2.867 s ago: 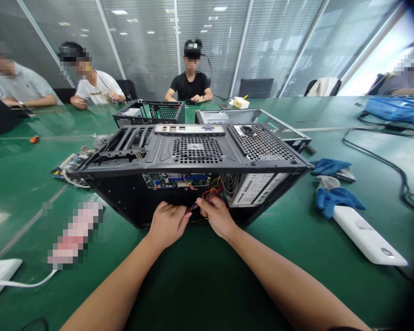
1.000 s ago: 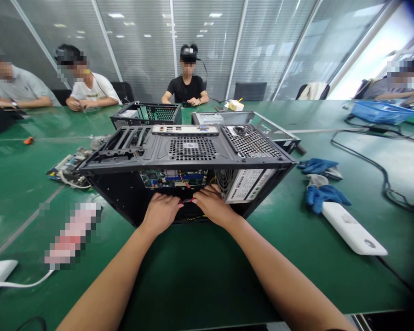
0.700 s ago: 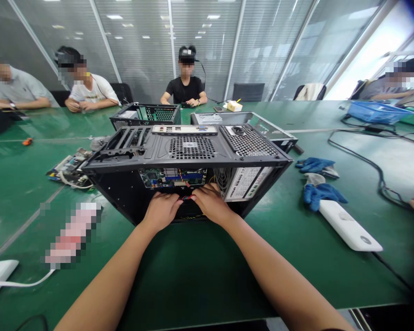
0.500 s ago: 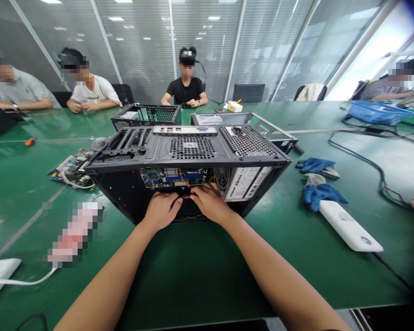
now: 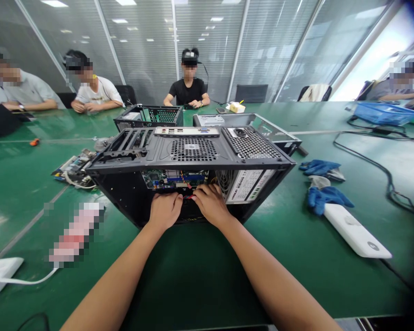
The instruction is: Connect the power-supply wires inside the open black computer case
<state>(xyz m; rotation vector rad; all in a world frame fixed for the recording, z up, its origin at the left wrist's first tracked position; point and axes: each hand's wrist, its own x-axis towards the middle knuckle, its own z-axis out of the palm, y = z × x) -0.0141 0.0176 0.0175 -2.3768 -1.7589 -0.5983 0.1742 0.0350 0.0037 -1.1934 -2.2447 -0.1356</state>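
Both hands are in at the open side of the case, and it's wire work by the look of it: the left hand (image 5: 165,210) and the right hand (image 5: 211,205) face each other, with a short stretch of red and dark wires (image 5: 189,197) showing between them. The right thumb and fingers are pinched on the bundle; the left hand is curled closed at its other end, seemingly gripping too, though its fingertips are tucked out of sight. Whether there's a plug inside that left fist, I can't tell. This looks like the sorting or straightening step, and the next move calls for a firm hold close to the ends, a gentle pull and knuckles clear of the board (image 5: 158,179) just behind. And here's the case (image 5: 160,154) itself: black, boxy, on the green table (image 5: 200,271) right in front of the wearer, rear panel turned up, ports and honeycomb vents on top. Inside, the board shows green and blue below the upper edge, a thin yellow-and-dark lead hanging across it. Over on the right sits the power supply (image 5: 250,186), white label at a slant, fan grille facing the right hand.
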